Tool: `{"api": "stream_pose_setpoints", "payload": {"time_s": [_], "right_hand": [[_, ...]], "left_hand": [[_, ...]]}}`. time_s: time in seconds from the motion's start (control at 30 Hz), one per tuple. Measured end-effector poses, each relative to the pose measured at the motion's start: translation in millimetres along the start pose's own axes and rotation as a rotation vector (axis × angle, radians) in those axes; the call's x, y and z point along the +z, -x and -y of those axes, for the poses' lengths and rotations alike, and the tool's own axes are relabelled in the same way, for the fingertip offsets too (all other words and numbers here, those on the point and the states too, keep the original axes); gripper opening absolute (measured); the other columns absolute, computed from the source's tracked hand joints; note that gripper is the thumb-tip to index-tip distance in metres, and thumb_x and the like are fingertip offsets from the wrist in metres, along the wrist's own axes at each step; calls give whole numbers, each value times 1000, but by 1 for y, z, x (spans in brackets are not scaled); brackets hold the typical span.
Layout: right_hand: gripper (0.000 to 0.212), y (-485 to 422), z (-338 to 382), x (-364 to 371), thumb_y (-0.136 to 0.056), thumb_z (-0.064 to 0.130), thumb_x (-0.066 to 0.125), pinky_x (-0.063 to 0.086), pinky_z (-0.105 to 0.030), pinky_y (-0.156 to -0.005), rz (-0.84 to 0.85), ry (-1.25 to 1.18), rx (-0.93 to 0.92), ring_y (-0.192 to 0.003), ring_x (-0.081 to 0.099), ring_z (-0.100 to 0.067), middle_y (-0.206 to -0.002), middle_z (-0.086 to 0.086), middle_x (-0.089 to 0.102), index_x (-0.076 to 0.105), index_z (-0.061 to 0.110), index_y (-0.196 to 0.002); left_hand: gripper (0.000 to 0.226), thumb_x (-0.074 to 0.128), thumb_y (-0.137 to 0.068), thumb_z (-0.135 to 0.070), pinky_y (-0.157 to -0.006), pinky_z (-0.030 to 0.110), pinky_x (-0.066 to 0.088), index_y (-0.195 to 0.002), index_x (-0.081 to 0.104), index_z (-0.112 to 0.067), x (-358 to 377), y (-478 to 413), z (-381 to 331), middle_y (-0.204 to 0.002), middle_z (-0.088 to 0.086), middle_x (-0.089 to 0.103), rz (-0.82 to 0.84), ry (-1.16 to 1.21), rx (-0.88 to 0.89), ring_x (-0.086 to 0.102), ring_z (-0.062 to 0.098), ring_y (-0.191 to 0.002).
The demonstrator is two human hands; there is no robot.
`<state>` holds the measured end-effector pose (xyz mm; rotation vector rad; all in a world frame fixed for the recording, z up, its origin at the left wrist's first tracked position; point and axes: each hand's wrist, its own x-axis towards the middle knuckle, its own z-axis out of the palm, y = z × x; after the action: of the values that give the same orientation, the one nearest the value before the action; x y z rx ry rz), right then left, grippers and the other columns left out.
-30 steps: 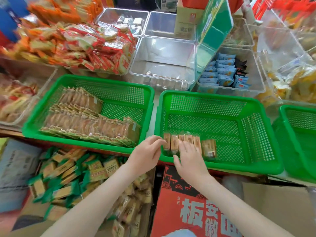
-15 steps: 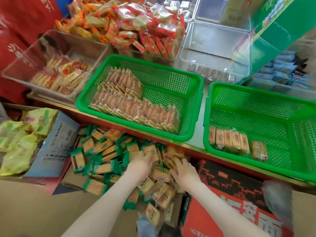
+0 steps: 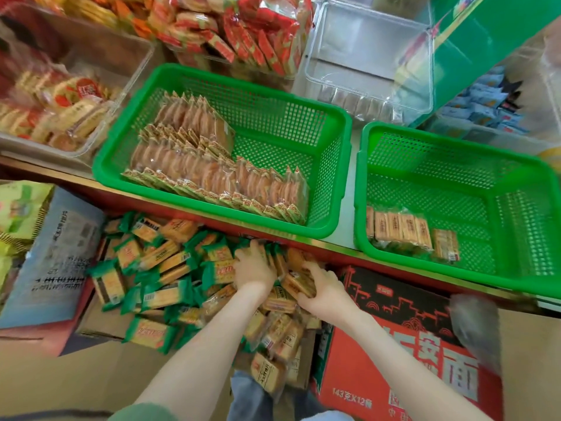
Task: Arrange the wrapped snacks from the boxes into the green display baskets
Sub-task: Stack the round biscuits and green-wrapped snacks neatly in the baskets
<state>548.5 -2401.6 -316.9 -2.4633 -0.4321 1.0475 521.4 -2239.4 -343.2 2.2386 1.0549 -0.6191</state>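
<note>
Both my hands are down in the open box (image 3: 97, 325) below the shelf (image 3: 346, 249), in the pile (image 3: 164, 262) of green-ended snack packs. My left hand (image 3: 255, 267) lies palm down on the pile near the shelf's edge, its fingers dipping among the packs; I cannot tell whether they grasp anything. My right hand (image 3: 324, 291) is just beside it, at the pile's right edge, with thumb and fingers curled round one pack (image 3: 299, 282), which is tilted and touches its neighbours. On the shelf stand two green baskets side by side with a narrow gap between them. The left basket (image 3: 341, 177) holds rows of clear-wrapped snacks (image 3: 212, 168) standing on edge: one long row along the near wall and shorter rows behind it on the left, with the far right part bare mesh. The right basket (image 3: 361, 192) holds a short row of packs (image 3: 400, 227) upright against its near left corner, and one more pack (image 3: 444, 244) just to the right of them, slightly apart. A red box (image 3: 394, 347) with white characters sits right of the open box, touching my right wrist's side of the pile. Behind the baskets is a clear tub (image 3: 364, 56), and further left a heap of red wrappers (image 3: 243, 31).
</note>
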Motion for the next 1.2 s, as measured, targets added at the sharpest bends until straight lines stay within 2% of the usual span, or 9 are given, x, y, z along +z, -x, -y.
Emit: {"api": "stream_pose_setpoints", "payload": {"time_s": [0.17, 0.27, 0.33, 0.5, 0.63, 0.73, 0.83, 0.93, 1.2], "right_hand": [[64, 10, -1, -13, -84, 29, 59, 34, -31, -102, 73, -25, -151, -123, 30, -16, -130, -1, 41, 32, 33, -142], [58, 19, 1, -22, -85, 32, 55, 34, -27, -99, 98, -121, -200, -122, 32, -12, -129, 4, 40, 33, 41, -138], [54, 29, 5, -32, -87, 32, 54, 37, -26, -98, 98, -212, -248, -122, 37, -11, -130, 8, 41, 34, 46, -135], [44, 63, 18, -74, -93, 21, 55, 51, -21, -77, 119, -623, -306, -101, 60, -10, -125, 9, 52, 46, 47, -127], [46, 79, 8, -124, -83, 24, 54, 51, -33, -89, 66, -967, -305, -107, 63, -19, -123, 1, 62, 53, 34, -128], [45, 84, -22, -172, -80, 21, 52, 53, -26, -82, -71, -1122, -295, -96, 64, -12, -109, 3, 66, 52, 20, -124], [32, 71, -72, -212, -88, 20, 53, 50, -20, -64, -226, -1017, -131, -75, 65, -10, -100, -3, 63, 50, 20, -120], [39, 39, -132, -230, -95, 17, 52, 49, -37, -70, -319, -745, 189, -81, 63, -24, -95, -9, 63, 38, 16, -131], [53, -10, -168, -234, -94, 30, 52, 51, -51, -93, 29, -291, 246, -111, 61, -32, -117, -15, 61, 33, 10, -140]], "left_hand": [[73, 61, -88, -26, -92, 43, 49, -148, 20, -23, -8, 5, 5, -144, 19, 29, 21, 186, -60, 45, 38, -121], [69, 62, -86, -26, -56, 27, 48, -144, 24, -28, -24, 21, 15, -141, 16, 33, 45, 370, -58, 60, 26, -88], [67, 63, -84, -25, -50, 19, 38, -141, 28, -31, -37, 36, 21, -136, 10, 40, 23, 470, 35, 55, 13, -75], [61, 68, -86, -30, -90, 28, 38, -137, 36, -38, -65, 86, 13, -130, -7, 46, -95, 605, 325, 44, 8, -113], [56, 68, -87, -28, -96, 29, 35, -132, 39, -45, -69, 118, -17, -130, -14, 47, -196, 723, 436, 44, -3, -112], [54, 68, -87, -23, -94, 24, 36, -128, 41, -47, -57, 141, -44, -128, -17, 48, -187, 811, 472, 42, -18, -109], [53, 69, -87, -23, -97, 24, 39, -128, 42, -46, -41, 152, -75, -128, -12, 51, -181, 882, 514, 47, -9, -113], [52, 68, -87, -20, -90, 30, 51, -128, 44, -42, -32, 149, -117, -119, -10, 55, -173, 920, 546, 58, 3, -103], [52, 65, -89, -21, -93, 38, 47, -133, 40, -33, -7, 111, -227, -116, -7, 56, -124, 909, 488, 57, 15, -110]]}}
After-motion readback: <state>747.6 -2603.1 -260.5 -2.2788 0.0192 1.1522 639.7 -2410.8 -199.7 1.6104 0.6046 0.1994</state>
